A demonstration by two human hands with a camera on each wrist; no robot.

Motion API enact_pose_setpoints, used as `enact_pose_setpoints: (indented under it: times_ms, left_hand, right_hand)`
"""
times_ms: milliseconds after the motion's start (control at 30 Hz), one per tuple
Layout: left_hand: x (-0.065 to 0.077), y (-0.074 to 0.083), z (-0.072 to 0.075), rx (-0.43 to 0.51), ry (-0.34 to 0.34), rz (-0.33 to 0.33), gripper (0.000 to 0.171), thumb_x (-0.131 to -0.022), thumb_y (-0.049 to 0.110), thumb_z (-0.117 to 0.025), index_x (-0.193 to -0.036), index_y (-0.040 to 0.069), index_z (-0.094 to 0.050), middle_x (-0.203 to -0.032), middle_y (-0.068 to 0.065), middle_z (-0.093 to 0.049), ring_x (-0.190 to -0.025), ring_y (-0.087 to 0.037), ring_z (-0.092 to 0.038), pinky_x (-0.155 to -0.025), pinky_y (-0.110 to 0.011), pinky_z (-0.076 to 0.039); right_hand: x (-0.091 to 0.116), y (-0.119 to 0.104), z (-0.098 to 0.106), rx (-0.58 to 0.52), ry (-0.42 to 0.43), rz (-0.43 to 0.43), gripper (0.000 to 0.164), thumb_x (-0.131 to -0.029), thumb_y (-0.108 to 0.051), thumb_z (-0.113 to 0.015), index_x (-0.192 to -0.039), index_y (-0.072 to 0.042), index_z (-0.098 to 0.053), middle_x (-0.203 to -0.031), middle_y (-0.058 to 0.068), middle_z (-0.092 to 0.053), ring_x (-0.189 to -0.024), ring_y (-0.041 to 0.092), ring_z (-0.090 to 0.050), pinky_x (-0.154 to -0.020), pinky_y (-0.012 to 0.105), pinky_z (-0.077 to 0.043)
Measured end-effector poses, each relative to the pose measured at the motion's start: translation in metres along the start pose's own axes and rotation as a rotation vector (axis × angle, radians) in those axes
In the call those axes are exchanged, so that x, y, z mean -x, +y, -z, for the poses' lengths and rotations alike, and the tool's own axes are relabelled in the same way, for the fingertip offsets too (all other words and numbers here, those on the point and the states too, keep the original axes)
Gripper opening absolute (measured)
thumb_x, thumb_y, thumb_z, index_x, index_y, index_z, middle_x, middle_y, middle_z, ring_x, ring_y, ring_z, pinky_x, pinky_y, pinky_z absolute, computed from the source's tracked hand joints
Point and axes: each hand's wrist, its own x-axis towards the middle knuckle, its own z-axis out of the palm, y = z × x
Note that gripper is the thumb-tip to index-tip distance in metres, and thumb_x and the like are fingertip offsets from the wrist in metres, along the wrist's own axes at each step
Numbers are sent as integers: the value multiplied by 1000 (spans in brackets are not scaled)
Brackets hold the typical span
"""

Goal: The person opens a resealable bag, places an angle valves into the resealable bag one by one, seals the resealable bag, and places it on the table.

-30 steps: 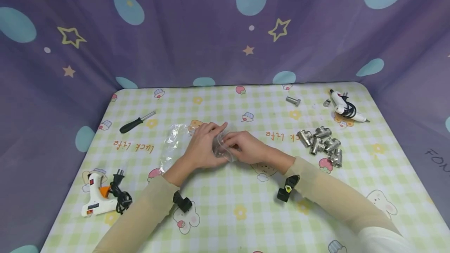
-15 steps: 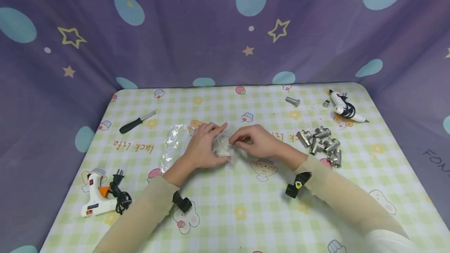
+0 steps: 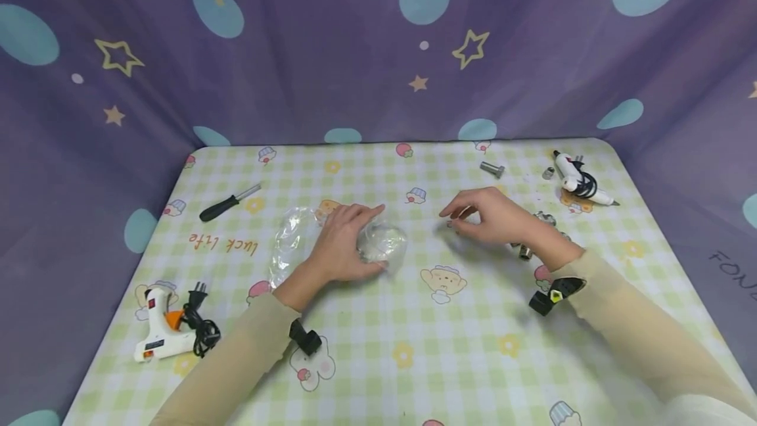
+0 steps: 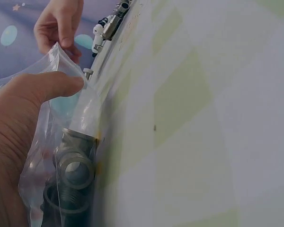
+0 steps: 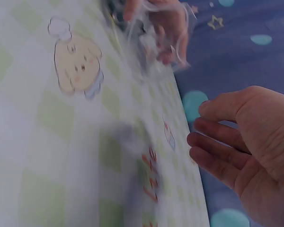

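Note:
A clear plastic bag (image 3: 384,242) lies at the middle of the table, its mouth gaping to the right. My left hand (image 3: 338,245) holds it, thumb and fingers spread around the mouth; more of the bag stretches out to the left of this hand. Through the plastic, metal fittings (image 4: 75,172) show in the left wrist view. My right hand (image 3: 493,217) is in the air right of the bag, fingers loosely bent, and nothing is between them in the right wrist view. Partly behind that hand and forearm are several metal tee fittings (image 3: 525,253).
A black-handled screwdriver (image 3: 229,204) lies at the far left, with a white glue gun (image 3: 162,331) and its cord nearer. Toward the back right are a hex bolt (image 3: 492,169), a small metal piece (image 3: 549,173) and another white glue gun (image 3: 576,179).
My right hand has drawn out of the bag's mouth and moved right, toward the tee fittings. The left hand has stayed in place on the bag.

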Motion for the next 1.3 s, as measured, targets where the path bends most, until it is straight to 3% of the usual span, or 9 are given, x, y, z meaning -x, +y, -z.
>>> enact_pose_setpoints:
  times_ms: [233, 600, 900, 1300]
  left_hand:
    - [-1, -1, 0, -15, -11, 6, 108, -64, 56, -91, -158, 18, -52, -132, -8, -67, -124, -32, -59, -121, -56, -40]
    - [0, 0, 0, -17, -6, 10, 108, -65, 56, -91, -158, 17, -52, -130, -8, -68, -124, -33, -59, -121, -58, -40]
    - [-1, -1, 0, -18, -23, 12, 110, -64, 57, -91, -159, 16, -52, -132, -8, -67, -124, -32, -59, -122, -58, -40]
    - [-2, 1, 1, -32, -34, 17, 113, -63, 57, -92, -159, 13, -50, -133, -8, -66, -125, -32, -59, -121, -57, -41]
  right_hand:
    - [24, 16, 16, 78, 19, -62, 25, -96, -5, -74, -120, -9, -79, -114, 5, -79, -102, 20, -75, -91, 41, -64]
    - [52, 24, 31, 162, 12, -173, 26, -94, -8, -79, -120, -10, -79, -113, 5, -77, -101, 23, -75, -87, 43, -64]
    - [69, 31, 31, 254, -9, -175, 27, -90, -12, -84, -117, -12, -79, -109, 2, -77, -92, 18, -73, -80, 41, -63]
    - [75, 32, 31, 349, -129, -248, 55, -79, -21, -95, -129, -7, -75, -115, 7, -73, -95, 18, -68, -80, 40, -59]
